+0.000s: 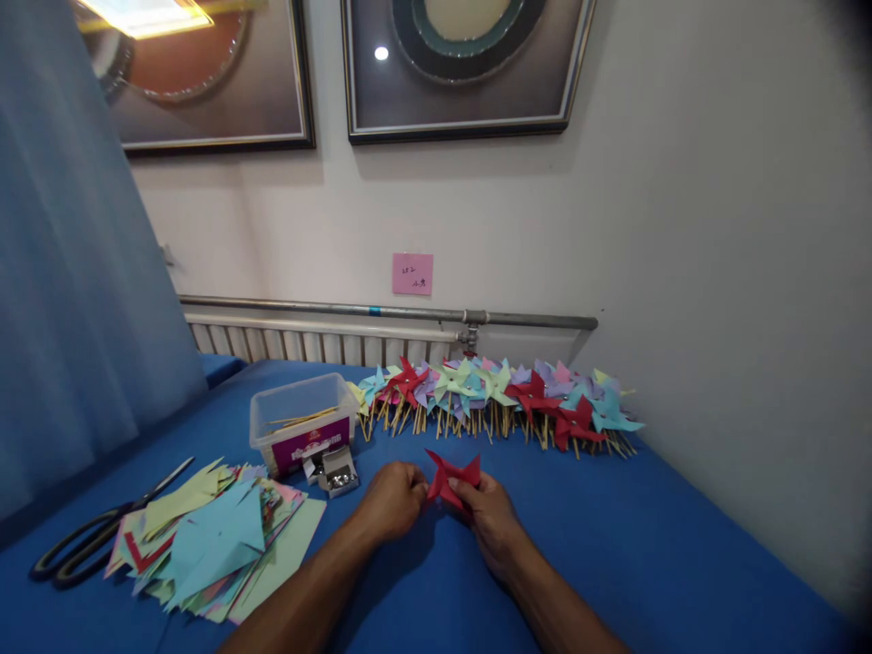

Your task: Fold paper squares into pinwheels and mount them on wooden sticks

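A red paper pinwheel (442, 480) with folded points is held above the blue-covered table. My right hand (491, 518) grips it from the right, thumb pressed on its middle. At its left side my left hand (396, 498) is closed, fingertips pinched together at the edge of the red paper. Whatever sits inside that pinch is hidden. Left of my hands stands a small open box of metal pins (339, 474). Behind it is a clear plastic tub (300, 400) with thin wooden sticks (306, 418) in it.
Finished pinwheels on sticks (470, 386) lie in a long row along the wall. A pile of coloured paper (218, 536) and black-handled scissors (88, 540) lie at the left. A blue curtain (74, 245) hangs there. A radiator (313, 343) runs behind the table (654, 545).
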Motion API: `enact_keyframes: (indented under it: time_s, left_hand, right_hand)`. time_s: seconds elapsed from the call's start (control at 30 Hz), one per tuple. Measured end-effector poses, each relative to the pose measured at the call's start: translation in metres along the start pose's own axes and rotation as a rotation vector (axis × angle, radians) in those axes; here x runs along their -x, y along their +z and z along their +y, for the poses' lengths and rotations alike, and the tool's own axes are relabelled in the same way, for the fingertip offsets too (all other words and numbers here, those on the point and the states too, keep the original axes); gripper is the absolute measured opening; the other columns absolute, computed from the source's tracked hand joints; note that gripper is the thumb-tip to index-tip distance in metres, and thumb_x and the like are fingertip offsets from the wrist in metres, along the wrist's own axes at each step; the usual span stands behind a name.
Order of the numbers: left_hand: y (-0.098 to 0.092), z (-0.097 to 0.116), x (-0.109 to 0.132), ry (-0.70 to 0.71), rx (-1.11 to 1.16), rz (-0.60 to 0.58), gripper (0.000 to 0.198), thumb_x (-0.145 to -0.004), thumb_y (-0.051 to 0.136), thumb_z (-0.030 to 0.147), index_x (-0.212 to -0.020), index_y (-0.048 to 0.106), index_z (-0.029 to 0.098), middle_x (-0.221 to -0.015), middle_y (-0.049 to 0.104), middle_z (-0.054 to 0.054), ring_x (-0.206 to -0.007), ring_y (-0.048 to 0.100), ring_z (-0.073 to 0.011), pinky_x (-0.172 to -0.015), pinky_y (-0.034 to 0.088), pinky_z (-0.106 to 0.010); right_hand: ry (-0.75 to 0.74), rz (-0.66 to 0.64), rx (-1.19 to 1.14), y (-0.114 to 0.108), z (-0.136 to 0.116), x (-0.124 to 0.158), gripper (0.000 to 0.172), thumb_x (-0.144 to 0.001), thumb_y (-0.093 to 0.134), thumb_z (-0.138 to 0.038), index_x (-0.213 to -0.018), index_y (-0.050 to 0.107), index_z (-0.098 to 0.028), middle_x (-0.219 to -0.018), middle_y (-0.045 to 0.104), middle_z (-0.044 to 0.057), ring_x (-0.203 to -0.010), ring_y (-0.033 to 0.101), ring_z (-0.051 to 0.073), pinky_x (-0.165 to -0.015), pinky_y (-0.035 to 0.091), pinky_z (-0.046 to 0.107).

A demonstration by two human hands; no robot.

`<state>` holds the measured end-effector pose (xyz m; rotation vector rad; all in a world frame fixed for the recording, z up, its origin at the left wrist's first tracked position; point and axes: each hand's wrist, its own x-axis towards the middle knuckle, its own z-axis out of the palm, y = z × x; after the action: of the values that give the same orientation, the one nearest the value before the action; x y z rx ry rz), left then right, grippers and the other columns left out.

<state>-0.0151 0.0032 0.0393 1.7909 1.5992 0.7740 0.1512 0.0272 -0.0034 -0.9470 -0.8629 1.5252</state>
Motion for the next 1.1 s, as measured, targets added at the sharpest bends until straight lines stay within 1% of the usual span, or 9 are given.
enact_keyframes:
  time_s: [0.2,0.37,0.53,0.67,0.9,1.1]
  left_hand:
    - [-0.0019,0.0037,0.002,-0.009,-0.015,-0.01,0.018,-0.082,0.052,0.015,-0.069,0.064,0.015,-0.06,0.057,0.002,-0.06,0.048,-0.0124,-0.058,0.029,-0.025]
    - [-0.0017,0.0044,0.0025,-0.007,-0.023,-0.007,0.018,-0.082,0.052,0.015,-0.069,0.064,0.015,-0.061,0.057,0.001,-0.06,0.049,-0.0123,-0.058,0.029,-0.025]
    - [-0.0014,0.0038,0.002,-0.015,-0.024,-0.003,0.018,-0.083,0.052,0.015,-0.069,0.064,0.015,-0.06,0.056,0.002,-0.059,0.049,-0.0121,-0.057,0.029,-0.026]
    - [-0.0014,0.0031,0.0014,-0.024,-0.009,-0.005,0.018,-0.083,0.052,0.015,-0.07,0.065,0.015,-0.06,0.058,0.001,-0.059,0.049,-0.0122,-0.058,0.029,-0.026]
    - [-0.0018,0.003,0.0015,-0.01,-0.02,-0.006,0.019,-0.083,0.052,0.016,-0.069,0.065,0.015,-0.061,0.058,0.001,-0.06,0.049,-0.0126,-0.058,0.029,-0.026]
    - [-0.0018,0.0035,0.001,-0.016,-0.024,-0.015,0.02,-0.083,0.051,0.015,-0.068,0.065,0.015,-0.06,0.057,0.001,-0.06,0.049,-0.0126,-0.058,0.029,-0.026]
  right_hand:
    - [-0.007,0.01,0.016,0.0012,-0.0004,-0.0004,0.036,-0.052,0.091,-0.031,-0.078,0.073,-0.014,-0.062,0.07,0.0,-0.056,0.061,0.014,-0.06,0.048,0.026]
    - [-0.003,0.008,0.019,0.0004,0.0005,-0.0015,0.033,-0.054,0.091,-0.03,-0.079,0.074,-0.015,-0.066,0.072,0.001,-0.058,0.061,0.014,-0.061,0.049,0.026]
    - [-0.019,0.026,0.016,-0.0006,0.0019,-0.0029,0.034,-0.053,0.091,-0.03,-0.078,0.074,-0.014,-0.063,0.071,0.0,-0.057,0.06,0.013,-0.061,0.049,0.026]
    - [-0.01,-0.001,0.005,0.0007,0.0002,-0.001,0.036,-0.053,0.091,-0.031,-0.081,0.074,-0.014,-0.067,0.073,0.002,-0.058,0.062,0.014,-0.062,0.05,0.027]
    - [-0.015,0.003,0.016,-0.002,0.0027,-0.0025,0.033,-0.056,0.09,-0.029,-0.082,0.074,-0.015,-0.069,0.074,0.002,-0.06,0.064,0.014,-0.064,0.052,0.027]
    - [-0.023,-0.007,0.045,-0.0042,0.0044,-0.0039,0.031,-0.059,0.088,-0.031,-0.081,0.074,-0.015,-0.067,0.072,0.002,-0.059,0.063,0.014,-0.062,0.05,0.027]
